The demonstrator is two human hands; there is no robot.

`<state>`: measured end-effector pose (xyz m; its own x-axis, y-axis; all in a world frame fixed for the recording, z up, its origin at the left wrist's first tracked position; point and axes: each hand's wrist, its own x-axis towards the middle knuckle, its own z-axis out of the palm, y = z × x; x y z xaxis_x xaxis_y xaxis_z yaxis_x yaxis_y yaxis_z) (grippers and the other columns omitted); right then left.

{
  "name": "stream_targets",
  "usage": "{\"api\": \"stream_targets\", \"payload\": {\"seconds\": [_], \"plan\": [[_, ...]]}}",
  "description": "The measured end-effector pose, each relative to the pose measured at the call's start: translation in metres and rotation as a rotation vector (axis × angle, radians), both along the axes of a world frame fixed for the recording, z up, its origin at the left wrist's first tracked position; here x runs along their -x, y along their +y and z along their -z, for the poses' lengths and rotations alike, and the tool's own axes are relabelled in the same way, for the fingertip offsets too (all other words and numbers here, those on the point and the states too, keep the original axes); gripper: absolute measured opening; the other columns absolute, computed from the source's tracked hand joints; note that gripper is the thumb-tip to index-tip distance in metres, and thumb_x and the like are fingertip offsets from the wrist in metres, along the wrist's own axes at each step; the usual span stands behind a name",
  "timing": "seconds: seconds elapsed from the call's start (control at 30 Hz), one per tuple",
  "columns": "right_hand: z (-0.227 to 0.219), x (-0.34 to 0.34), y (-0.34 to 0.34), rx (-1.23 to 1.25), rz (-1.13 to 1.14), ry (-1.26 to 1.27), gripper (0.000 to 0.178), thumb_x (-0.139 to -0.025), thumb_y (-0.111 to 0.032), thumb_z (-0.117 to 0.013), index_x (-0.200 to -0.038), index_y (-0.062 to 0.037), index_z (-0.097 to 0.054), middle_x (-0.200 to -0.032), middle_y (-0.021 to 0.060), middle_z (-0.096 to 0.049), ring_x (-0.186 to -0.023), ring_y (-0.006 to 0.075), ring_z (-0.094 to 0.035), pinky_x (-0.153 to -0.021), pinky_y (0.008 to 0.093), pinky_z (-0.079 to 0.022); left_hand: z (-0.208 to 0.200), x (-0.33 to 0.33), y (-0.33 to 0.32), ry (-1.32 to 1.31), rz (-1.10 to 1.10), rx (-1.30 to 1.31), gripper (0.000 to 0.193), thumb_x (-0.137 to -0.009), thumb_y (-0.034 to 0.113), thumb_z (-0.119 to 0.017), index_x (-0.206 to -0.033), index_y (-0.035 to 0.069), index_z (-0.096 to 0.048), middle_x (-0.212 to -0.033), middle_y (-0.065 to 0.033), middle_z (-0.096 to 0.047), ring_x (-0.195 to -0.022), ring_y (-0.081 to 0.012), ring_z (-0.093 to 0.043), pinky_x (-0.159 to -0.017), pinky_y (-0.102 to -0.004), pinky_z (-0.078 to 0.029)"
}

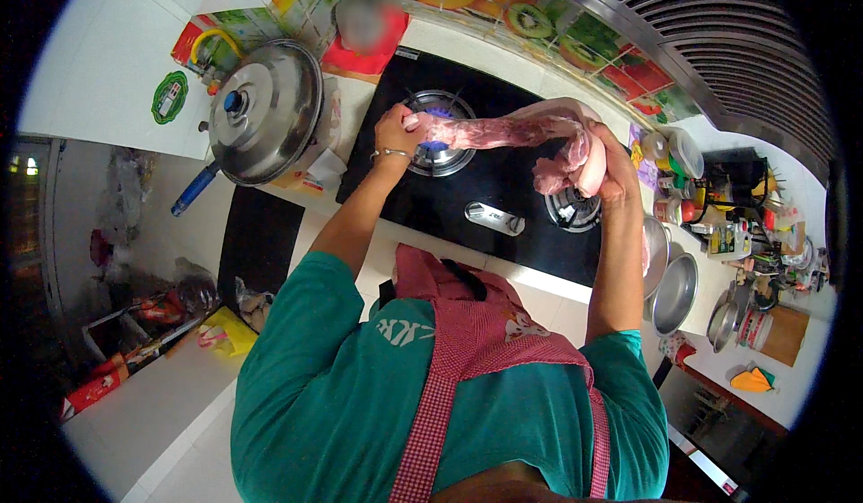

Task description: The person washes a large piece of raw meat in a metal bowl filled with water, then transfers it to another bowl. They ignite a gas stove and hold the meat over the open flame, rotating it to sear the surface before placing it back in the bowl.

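Note:
A long strip of raw pork [512,132], pink with a pale skin side, is stretched above the black gas cooktop [404,199]. My left hand [397,133] grips its left end, close over the left burner [442,167], where a blue flame burns. The other end bends and folds down at my right hand [617,163], whose fingers are wrapped round it; some of them are hidden by the meat. Below that folded end sits the right burner [575,213], partly covered from view. A silver control panel [494,218] lies on the cooktop between the burners, nearer me.
Left of the cooktop stands a lidded steel pan [274,112] with a blue handle [192,190]. Steel bowls [674,294] sit to the right of my right forearm. Jars [680,154] and seasonings crowd the far right counter. A range hood [701,35] overhangs the back right.

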<state>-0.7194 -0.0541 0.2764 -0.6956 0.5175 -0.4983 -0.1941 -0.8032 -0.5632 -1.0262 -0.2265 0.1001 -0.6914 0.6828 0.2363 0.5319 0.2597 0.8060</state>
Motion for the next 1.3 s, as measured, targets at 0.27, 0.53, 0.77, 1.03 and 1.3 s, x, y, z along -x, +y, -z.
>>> {"api": "stream_targets", "payload": {"seconds": [0.27, 0.53, 0.77, 1.03, 1.3], "plan": [[-0.006, 0.019, -0.009, 0.016, 0.034, -0.053, 0.031, -0.087, -0.020, -0.062, -0.110, 0.0001, -0.057, -0.088, 0.0140, -0.066, -0.072, 0.0261, -0.065, -0.065, 0.0421, -0.057, -0.003, 0.024, -0.017, 0.213, -0.029, 0.061, 0.042, -0.056, 0.024, -0.083, -0.086, 0.006, -0.058, -0.076, -0.0150, -0.063, -0.071, -0.0324, -0.062, -0.067, -0.0411, -0.051], [0.032, 0.038, 0.005, -0.003, -0.016, -0.004, 0.029, -0.085, -0.015, -0.065, -0.110, -0.0005, -0.059, -0.095, 0.0112, -0.066, -0.080, 0.0222, -0.065, -0.069, 0.0375, -0.058, -0.023, 0.056, -0.039, -0.056, 0.000, 0.305, 0.041, -0.059, 0.028, -0.075, -0.086, 0.005, -0.053, -0.079, -0.0213, -0.064, -0.079, -0.0406, -0.063, -0.070, -0.0459, -0.049], [0.058, 0.055, 0.010, -0.015, -0.095, -0.021, 0.025, -0.084, -0.015, -0.066, -0.104, -0.0012, -0.060, -0.092, 0.0103, -0.066, -0.077, 0.0213, -0.065, -0.068, 0.0356, -0.057, -0.044, 0.077, -0.048, -0.019, -0.132, 0.267, 0.042, -0.060, 0.028, -0.074, -0.084, 0.004, -0.049, -0.075, -0.0172, -0.058, -0.071, -0.0301, -0.061, -0.068, -0.0415, -0.049], [0.077, 0.060, 0.013, -0.006, -0.201, 0.070, 0.030, -0.085, -0.014, -0.064, -0.108, 0.0036, -0.056, -0.090, 0.0134, -0.067, -0.077, 0.0245, -0.068, -0.066, 0.0362, -0.059, -0.063, 0.075, -0.050, -0.374, -0.150, -0.003, 0.033, -0.066, 0.014, -0.072, -0.082, 0.004, -0.046, -0.069, -0.0079, -0.055, -0.048, -0.0167, -0.057, -0.039, -0.0322, -0.050], [0.078, 0.067, 0.012, 0.042, -0.194, -0.008, 0.030, -0.084, -0.012, -0.063, -0.109, 0.0028, -0.056, -0.092, 0.0136, -0.066, -0.077, 0.0243, -0.067, -0.069, 0.0375, -0.058, -0.074, 0.072, -0.048, -0.246, -0.183, 0.035, 0.033, -0.065, 0.016, -0.073, -0.082, 0.005, -0.047, -0.065, -0.0076, -0.055, -0.046, -0.0166, -0.057, -0.041, -0.0323, -0.049]]}}
